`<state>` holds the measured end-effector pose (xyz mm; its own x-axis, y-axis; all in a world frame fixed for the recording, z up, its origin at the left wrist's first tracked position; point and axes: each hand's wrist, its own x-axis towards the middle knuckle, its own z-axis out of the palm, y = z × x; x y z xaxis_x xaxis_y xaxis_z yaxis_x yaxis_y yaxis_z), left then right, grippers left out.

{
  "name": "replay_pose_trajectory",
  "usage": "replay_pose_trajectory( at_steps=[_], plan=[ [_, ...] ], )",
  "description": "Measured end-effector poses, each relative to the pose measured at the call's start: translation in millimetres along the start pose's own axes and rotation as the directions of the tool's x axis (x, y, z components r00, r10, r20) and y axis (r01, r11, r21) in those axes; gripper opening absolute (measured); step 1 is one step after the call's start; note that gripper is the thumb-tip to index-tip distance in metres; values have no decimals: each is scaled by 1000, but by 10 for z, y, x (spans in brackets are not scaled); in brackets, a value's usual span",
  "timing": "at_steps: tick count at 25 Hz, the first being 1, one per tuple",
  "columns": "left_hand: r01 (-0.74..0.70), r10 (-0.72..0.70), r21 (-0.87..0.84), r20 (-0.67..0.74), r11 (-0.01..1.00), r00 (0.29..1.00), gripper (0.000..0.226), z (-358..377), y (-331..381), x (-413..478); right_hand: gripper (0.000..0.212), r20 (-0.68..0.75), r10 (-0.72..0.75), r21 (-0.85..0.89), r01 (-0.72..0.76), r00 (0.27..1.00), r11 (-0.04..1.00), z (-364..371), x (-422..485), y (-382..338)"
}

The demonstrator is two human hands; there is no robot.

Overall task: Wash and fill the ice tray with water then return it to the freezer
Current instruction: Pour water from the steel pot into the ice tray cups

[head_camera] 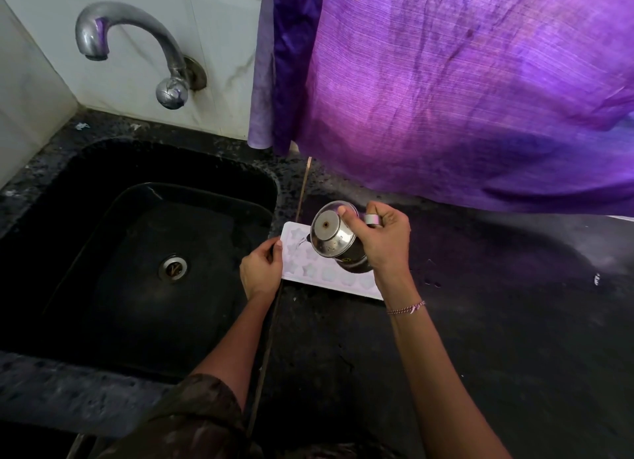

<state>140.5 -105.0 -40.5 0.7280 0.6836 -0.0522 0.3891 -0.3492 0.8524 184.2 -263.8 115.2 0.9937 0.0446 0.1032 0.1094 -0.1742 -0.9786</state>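
Note:
A white ice tray (327, 276) with star-shaped cells lies on the dark counter just right of the sink. My left hand (261, 269) grips its left edge. My right hand (380, 239) holds a steel cup (334, 240), tilted with its base toward the camera. A thin stream of water runs from the cup's rim into the tray's far-left cells. The cup and my right hand hide part of the tray's right side.
A black sink (137, 252) with a metal drain (173, 268) sits to the left. A chrome tap (137, 46) juts from the white tiled wall. A purple cloth (463, 87) hangs over the black stone counter (497, 321) at the upper right.

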Motion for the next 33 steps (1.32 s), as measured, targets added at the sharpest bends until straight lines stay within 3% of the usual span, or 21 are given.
replay_pose_trajectory(
  at_steps=[12, 33],
  plan=[
    [-21, 21, -17, -9, 1000, 1000, 22, 14, -24, 7, 51, -76, 192, 304, -161, 979, 939, -138, 46, 24],
    [-41, 41, -14, 5, 999, 999, 24, 18, -50, 13, 56, -71, -8, -35, 6, 997, 999, -282, -89, 61]
  ],
)
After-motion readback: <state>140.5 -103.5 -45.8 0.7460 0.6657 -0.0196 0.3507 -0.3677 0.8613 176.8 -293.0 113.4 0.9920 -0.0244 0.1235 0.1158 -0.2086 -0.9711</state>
